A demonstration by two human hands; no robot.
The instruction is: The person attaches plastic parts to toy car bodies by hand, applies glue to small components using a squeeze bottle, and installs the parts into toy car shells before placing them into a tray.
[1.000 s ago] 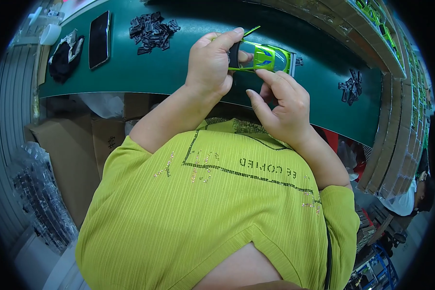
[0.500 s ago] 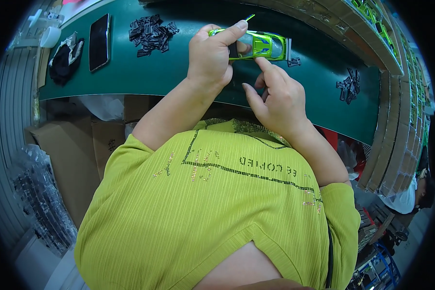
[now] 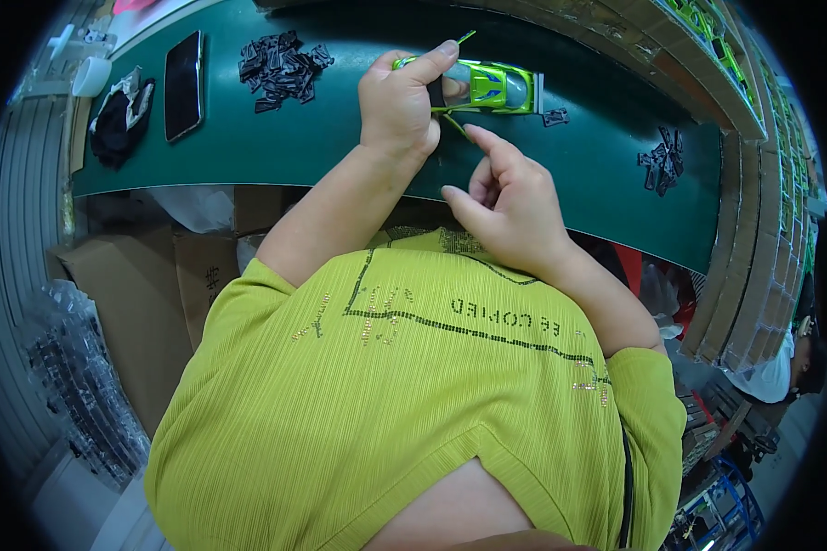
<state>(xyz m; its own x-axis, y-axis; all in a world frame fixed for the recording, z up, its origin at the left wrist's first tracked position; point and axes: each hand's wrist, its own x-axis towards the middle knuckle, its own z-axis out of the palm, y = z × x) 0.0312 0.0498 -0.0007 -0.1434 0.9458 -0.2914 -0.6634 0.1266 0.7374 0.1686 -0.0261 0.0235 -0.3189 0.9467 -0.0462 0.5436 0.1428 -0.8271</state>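
A bright green toy car (image 3: 494, 84) with blue marks on its bonnet is held over the green table. My left hand (image 3: 397, 103) is closed around its left end, thumb on the far side. The far door (image 3: 467, 38) sticks out past the thumb, and the near door (image 3: 454, 122) is swung out toward me. My right hand (image 3: 515, 188) is below the car with nothing in it. Its index finger points at the near door's tip, touching or almost touching it, and the thumb is apart. Part of the car is hidden by my left hand.
Loose black plastic parts lie in a large pile (image 3: 283, 70) at left and a smaller pile (image 3: 662, 162) at right. One black part (image 3: 556, 117) lies beside the car. A phone (image 3: 185, 86) and dark cloth (image 3: 119, 119) are farther left. Stacked cardboard trays (image 3: 740, 248) border the right side.
The car's near door has swung out from the body. My right hand has drawn back from the car's side, down and to the left. My left hand keeps its hold.
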